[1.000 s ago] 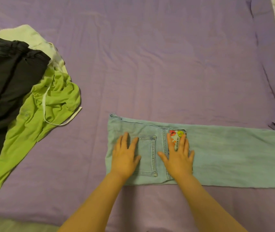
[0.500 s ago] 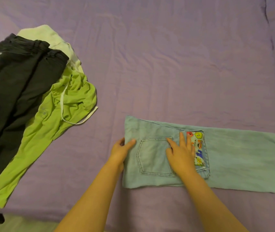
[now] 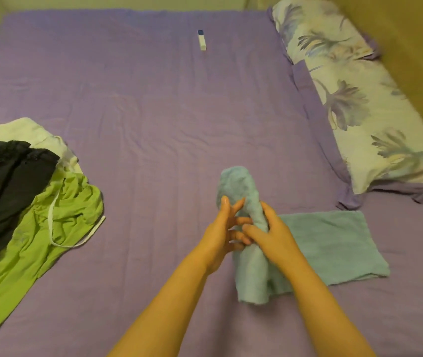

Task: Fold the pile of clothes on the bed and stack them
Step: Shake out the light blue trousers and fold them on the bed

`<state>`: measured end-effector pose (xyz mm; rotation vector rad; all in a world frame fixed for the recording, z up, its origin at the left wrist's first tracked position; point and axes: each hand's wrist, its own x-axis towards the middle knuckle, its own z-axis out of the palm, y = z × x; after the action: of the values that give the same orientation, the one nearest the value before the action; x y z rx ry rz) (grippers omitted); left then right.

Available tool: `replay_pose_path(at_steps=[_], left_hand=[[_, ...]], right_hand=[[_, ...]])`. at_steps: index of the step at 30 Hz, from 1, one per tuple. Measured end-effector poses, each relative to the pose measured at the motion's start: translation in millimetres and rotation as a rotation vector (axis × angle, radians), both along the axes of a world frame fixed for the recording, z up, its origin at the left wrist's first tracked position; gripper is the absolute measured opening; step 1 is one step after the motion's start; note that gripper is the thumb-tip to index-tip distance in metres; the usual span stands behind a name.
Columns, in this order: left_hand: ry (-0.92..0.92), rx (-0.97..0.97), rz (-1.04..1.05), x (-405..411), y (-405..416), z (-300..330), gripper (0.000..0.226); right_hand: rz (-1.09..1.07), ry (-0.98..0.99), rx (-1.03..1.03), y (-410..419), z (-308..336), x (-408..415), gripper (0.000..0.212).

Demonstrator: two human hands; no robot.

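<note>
The light blue jeans point(image 3: 334, 243) lie on the purple bed sheet point(image 3: 153, 112), right of centre. Their waist end is lifted into an upright fold between my hands, while the leg part stays flat on the sheet to the right. My left hand point(image 3: 219, 235) holds the raised fold from the left, two fingers pointing up. From the right, my right hand point(image 3: 269, 235) grips the same fold with its fingers wrapped round it. The unfolded pile lies at the left: black trousers point(image 3: 4, 181), a bright green garment point(image 3: 50, 228) and a white garment point(image 3: 30, 132) underneath.
A small white tube with a blue cap point(image 3: 201, 40) lies far up the bed. A floral pillow point(image 3: 359, 104) runs along the right side against a yellowish wall point(image 3: 411, 34). Bare purple sheet stretches between the pile and the jeans.
Both hands went from pressing flat on the jeans' waist to lifting that end off the bed. The view has tilted up, so the pillow and the tube now show.
</note>
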<state>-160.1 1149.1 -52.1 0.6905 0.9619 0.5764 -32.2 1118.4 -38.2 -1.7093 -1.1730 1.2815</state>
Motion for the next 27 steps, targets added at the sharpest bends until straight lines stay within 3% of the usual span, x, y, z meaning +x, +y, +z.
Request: replay_pose_path(at_steps=[5, 11, 19, 24, 27], left_hand=[[0.041, 0.051, -0.134, 107, -5, 15, 0.044], [0.516, 0.408, -0.362, 181, -13, -33, 0.045], [0.891, 0.562, -0.542, 219, -21, -122, 0.044], [1.205, 0.645, -0.319, 213, -23, -150, 0.04], [1.214, 0.452, -0.143, 202, -19, -161, 0.057]], right_hand=[[-0.159, -0.252, -0.037, -9, 14, 122, 0.027], [-0.267, -0.382, -0.112, -20, -28, 224, 0.029], [-0.37, -0.4, -0.297, -22, -115, 316, 0.028], [-0.303, -0.536, -0.377, -18, -165, 336, 0.036], [-0.218, -0.755, -0.454, -23, -181, 341, 0.05]])
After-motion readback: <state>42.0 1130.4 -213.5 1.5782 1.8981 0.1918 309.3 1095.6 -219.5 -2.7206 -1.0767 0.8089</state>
